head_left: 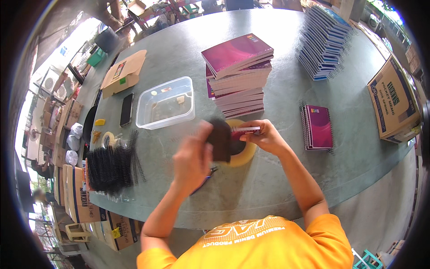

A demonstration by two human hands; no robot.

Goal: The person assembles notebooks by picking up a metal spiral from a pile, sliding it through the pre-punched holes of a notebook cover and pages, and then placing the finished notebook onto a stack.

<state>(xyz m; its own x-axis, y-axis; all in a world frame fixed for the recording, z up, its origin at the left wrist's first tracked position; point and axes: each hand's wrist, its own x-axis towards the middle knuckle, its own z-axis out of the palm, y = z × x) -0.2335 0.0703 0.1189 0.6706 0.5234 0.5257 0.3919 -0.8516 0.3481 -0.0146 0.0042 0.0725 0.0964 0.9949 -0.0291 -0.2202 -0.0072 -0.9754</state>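
Note:
My right hand point(267, 137) pinches a small maroon-covered pad of pages point(245, 130), held edge-on above a wide roll of yellowish tape point(245, 158). Just left of the pad, my left hand point(192, 154) is smeared by motion, its fingers curled at the edge of a dark brown flat piece point(220, 141). That piece covers part of the tape roll; what it is does not show clearly. A slim tool with blue on it point(204, 181) lies beside my left wrist, partly hidden.
Beyond my hands rises a stack of maroon notebooks point(242, 67). Blue spiral notebooks point(322, 45) are piled far right, above small maroon spiral notebooks point(319, 127) and a cardboard box point(394, 101). Leftward are a clear plastic tub point(190, 105), a phone point(126, 110) and black spiral coils point(109, 166).

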